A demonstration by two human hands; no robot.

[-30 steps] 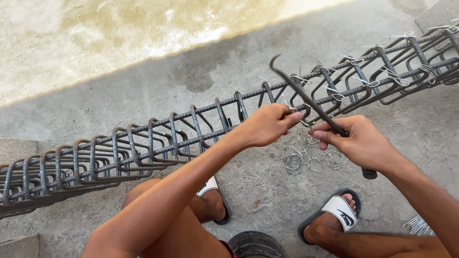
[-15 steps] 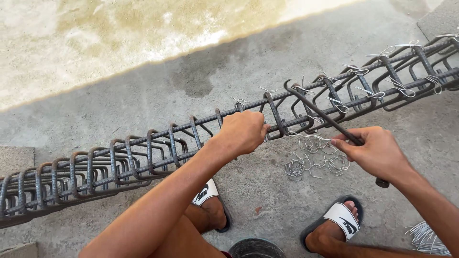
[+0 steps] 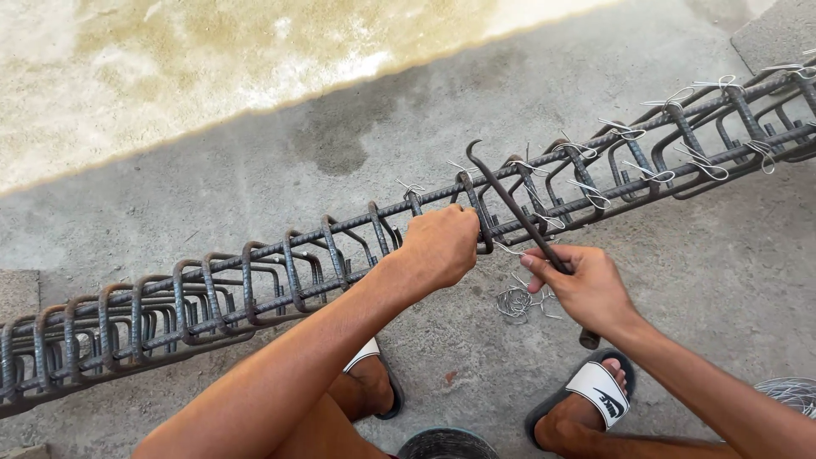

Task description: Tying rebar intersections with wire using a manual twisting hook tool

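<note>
A long rebar cage [image 3: 255, 280] lies across the concrete floor, with steel stirrups strung along its bars. My left hand [image 3: 439, 244] grips a stirrup [image 3: 473, 204] at the near side of the cage. My right hand [image 3: 585, 287] holds a dark hooked tying tool [image 3: 510, 200]; its hook end points up over the cage, its handle end sticks out below the hand. A thin tie wire [image 3: 508, 250] shows between the two hands. The stirrups to the right carry twisted wire ties [image 3: 595, 197].
A small heap of bent tie wires [image 3: 516, 302] lies on the concrete below my right hand. A wire bundle [image 3: 786, 393] sits at the right edge. My feet in white sandals [image 3: 597, 393] rest below. A dark round rim [image 3: 446, 444] is at the bottom edge.
My left hand slid onto the stirrup and closed on it. My right hand came closer to the cage, and the tool's hook tip swung upward.
</note>
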